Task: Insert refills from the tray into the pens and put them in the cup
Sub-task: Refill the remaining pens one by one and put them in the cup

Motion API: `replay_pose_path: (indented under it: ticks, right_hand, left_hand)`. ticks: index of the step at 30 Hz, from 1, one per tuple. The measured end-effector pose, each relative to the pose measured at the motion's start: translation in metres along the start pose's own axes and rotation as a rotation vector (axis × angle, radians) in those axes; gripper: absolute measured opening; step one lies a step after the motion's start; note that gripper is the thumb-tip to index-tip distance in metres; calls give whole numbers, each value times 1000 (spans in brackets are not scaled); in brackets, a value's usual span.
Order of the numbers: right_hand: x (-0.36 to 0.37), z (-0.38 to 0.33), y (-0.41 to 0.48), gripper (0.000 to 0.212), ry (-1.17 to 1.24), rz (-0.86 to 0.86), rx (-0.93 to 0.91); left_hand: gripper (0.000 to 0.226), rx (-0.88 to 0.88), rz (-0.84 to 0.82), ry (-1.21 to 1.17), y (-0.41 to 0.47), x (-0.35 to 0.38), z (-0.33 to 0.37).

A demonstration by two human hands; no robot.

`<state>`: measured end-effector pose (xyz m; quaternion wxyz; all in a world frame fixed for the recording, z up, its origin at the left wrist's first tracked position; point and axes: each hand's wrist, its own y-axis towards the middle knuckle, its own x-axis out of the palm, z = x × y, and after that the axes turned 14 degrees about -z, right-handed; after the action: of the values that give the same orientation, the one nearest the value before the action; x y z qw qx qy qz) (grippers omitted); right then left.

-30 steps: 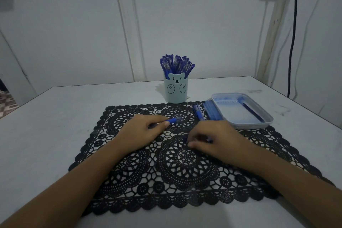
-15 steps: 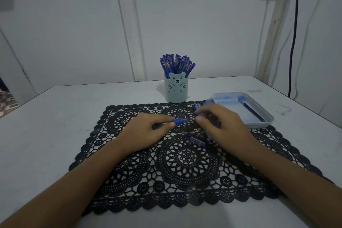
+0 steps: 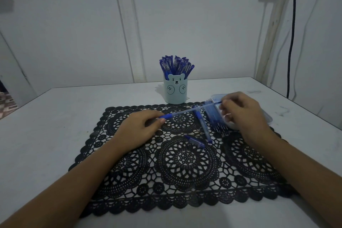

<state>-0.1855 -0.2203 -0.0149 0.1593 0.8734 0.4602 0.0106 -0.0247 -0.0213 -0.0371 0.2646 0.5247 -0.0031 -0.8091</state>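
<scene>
My left hand (image 3: pixel 140 127) grips a pen barrel (image 3: pixel 185 112) by its blue grip end, and the barrel points right towards the tray. A thin blue refill (image 3: pixel 215 103) sticks out of the barrel's far end, where the fingertips of my right hand (image 3: pixel 244 114) pinch it. That hand hovers over the pale tray (image 3: pixel 268 117) and hides most of it. A bear-faced cup (image 3: pixel 175 91) behind the mat holds several blue pens (image 3: pixel 175 66). A loose cap (image 3: pixel 195 141) and another pen (image 3: pixel 202 126) lie on the mat.
A black lace mat (image 3: pixel 185 164) covers the middle of the white table (image 3: pixel 55 120). A row of several blue pens (image 3: pixel 214 118) lies against the tray's left side. A black cable (image 3: pixel 291 42) hangs down the wall at the right.
My right hand has moved from the mat's middle up and right to above the tray. The barrel in my left hand has swung to point at the tray. The cap now lies uncovered.
</scene>
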Motion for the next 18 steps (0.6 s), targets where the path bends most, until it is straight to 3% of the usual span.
replay_pose_path:
  ticks: [2, 5, 11, 18]
  right_hand:
    - [-7, 2, 3, 8, -61, 136, -52]
    - [-9, 7, 0, 5, -479, 173, -251]
    - [-3, 28, 6, 8, -1105, -111, -419]
    - [-9, 30, 2, 20, -1377, -274, -305]
  left_hand:
    - [32, -3, 38, 24, 1, 1, -2]
    - [23, 31, 58, 70, 2, 3, 1]
    - [20, 67, 34, 144, 1, 6, 6]
    - [17, 73, -10, 151, 2, 9, 7]
